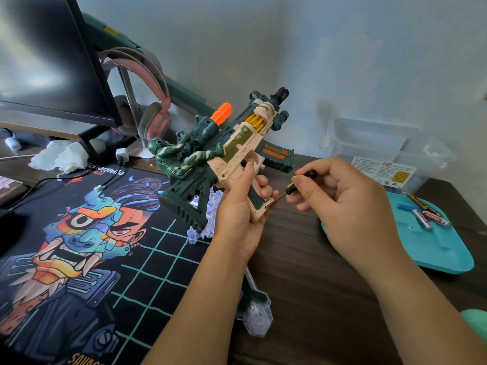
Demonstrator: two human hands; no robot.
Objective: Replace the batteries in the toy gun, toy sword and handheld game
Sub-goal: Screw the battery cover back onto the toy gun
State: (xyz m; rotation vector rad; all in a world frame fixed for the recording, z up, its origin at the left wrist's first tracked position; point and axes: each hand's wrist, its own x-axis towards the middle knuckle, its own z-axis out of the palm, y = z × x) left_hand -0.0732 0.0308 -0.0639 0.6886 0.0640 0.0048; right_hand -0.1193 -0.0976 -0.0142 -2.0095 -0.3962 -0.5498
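1. Dark wooden desk (303,259) against a pale wall (316,48). A printed mouse mat (92,246) lies on the left, with a monitor (47,61) and pink headphones (152,111) at the back.
2. Up off the desk, mid-frame, is the toy gun (237,146), muzzle pointing up and away, stock down toward the mat. The left hand (242,214) wraps the pistol grip, thumb lying up the side by the trigger.
3. The right hand (342,204) pinches a small black-handled screwdriver (300,183), thumb and fingertips curled round the handle. Its thin shaft angles down-left to the butt of the grip. The tip seems to meet a screw there, though that is too small to confirm.
4. By my reading this is the battery-cover screw on the gun, so the task is in its early stages.
5. To do it well, line the shaft straight with the screw and push in before turning, while the left hand clamps hard so the gun can't twist.
6. Watch for a slip! The left fingers sit just beside the tip, and a skid would go right into them.
7. A screw that tiny will want catching. The teal tray (434,248) on the right, where the batteries (432,219) lie, looks the sensible home for it. A clear box (382,143) stands behind the tray.
8. Under the left forearm lies a clear-and-green plastic piece (257,320), possibly the sword. No handheld game is in view.
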